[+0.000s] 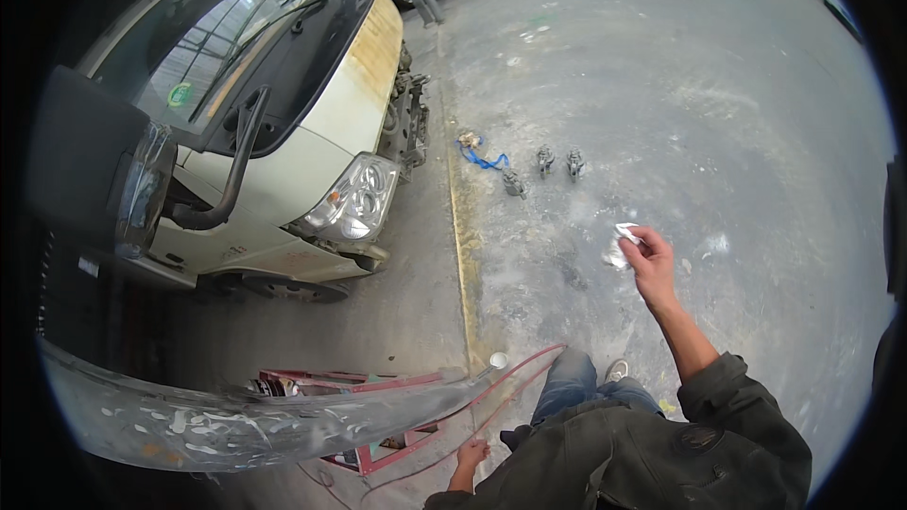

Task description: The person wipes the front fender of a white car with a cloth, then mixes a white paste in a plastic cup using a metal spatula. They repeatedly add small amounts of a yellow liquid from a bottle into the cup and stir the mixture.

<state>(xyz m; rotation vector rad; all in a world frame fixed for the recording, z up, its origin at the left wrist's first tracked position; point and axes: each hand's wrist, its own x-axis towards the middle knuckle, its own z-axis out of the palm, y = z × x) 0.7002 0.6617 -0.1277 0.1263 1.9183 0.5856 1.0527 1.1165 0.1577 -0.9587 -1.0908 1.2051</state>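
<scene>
White piece (625, 230), crumpled, paper-like or cloth-like: pinched between the fingertips of the right hand (652, 264), in front of the person and above the floor (756, 132), to the right of the yellow line (462, 264). Right fingers narrow, thumb against forefinger, piece gripped near its edge. A pale patch just below the piece could not be sorted into piece or floor mark.

Step in hand (judgement): handling of the white piece by the right hand alone. Next move, as judged, called for a kept light pinch, the piece seeming thin and apt to slip or crumple further.

Left hand (472, 455): low, beside the body, well apart from the piece. Fingers curled; whether they held anything could not be told.

Farther out on the floor, beyond the right hand and right of the yellow line: three grey metallic fittings (545, 161), two close together and one nearer the line, beside a blue strap (484, 161). A white cup (498, 360) stood near the line, toward the feet, by a red hose (520, 362). Left of the line: cream truck (255, 250), headlamp (357, 196) facing the line.

Labels: round green sticker (180, 94) on the windscreen and round patch (699, 437) on the dark jacket; wording on both too small to read.
</scene>
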